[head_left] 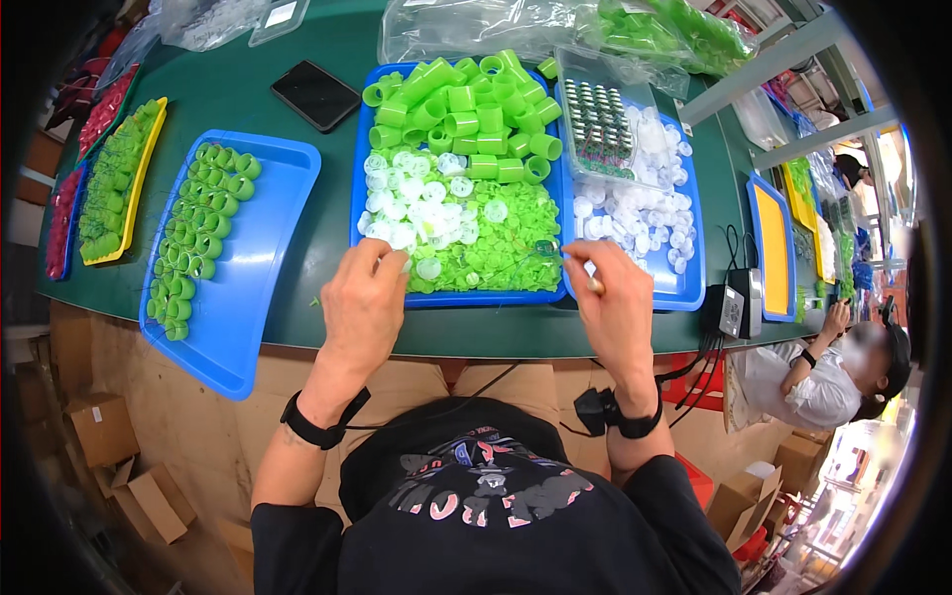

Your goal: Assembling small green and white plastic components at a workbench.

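Both my hands are at the front edge of a blue tray (456, 300) of plastic parts. My left hand (363, 302) is closed at the tray's front left corner, fingertips pinched together; whatever they hold is hidden. My right hand (615, 302) is closed at the front right corner, gripping a thin stick with a tan end (595, 285). Just left of its fingertips a small dark round part (544, 247) with thin wires lies over the green pieces. The tray holds green rings (461, 109), clear round caps (407, 198) and small flat green pieces (486, 263).
At left, a blue tray (260, 228) carries rows of wired green rings; a yellow tray (127, 213) stands beyond. A phone (315, 96) lies behind. At right, a clear box of small boards (600, 124) rests on a blue tray (684, 293) of caps. A person (823, 372) sits farther right.
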Tool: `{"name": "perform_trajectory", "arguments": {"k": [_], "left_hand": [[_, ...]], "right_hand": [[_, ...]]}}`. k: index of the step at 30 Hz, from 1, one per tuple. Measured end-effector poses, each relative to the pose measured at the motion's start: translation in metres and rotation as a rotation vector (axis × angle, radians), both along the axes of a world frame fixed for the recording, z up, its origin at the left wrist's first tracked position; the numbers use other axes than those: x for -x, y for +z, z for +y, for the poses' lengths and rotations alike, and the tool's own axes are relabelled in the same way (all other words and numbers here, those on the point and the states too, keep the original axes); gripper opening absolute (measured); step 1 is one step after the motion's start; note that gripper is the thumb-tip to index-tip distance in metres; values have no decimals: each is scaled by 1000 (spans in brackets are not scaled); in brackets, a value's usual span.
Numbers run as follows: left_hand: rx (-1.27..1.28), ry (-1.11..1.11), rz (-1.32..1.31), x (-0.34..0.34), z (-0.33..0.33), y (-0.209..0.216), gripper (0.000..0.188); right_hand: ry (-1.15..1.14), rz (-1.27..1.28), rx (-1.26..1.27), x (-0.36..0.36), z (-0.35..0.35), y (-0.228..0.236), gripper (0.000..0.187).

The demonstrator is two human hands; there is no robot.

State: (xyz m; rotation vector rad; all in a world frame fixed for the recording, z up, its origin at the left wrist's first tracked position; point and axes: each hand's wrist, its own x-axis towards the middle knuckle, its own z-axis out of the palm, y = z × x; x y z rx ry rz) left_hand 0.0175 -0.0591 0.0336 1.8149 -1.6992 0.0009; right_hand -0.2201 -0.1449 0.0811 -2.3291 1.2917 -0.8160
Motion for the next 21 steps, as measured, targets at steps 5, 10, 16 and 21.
{"name": "perform_trajectory", "arguments": {"k": [5, 10, 16, 21], "left_hand": [[59, -9, 133, 0, -1, -8, 23], [6, 73, 429, 5, 3, 2, 15], [-26, 56, 831, 9, 7, 4, 17], [-152, -45, 1361, 16, 2, 7, 21]], "right_hand": [[-57, 247, 4, 1, -23, -23, 13], [-69, 277, -8, -5, -25, -31, 16], [3, 199, -12, -6, -22, -31, 16], [12, 163, 87, -7, -27, -42, 14]]}}
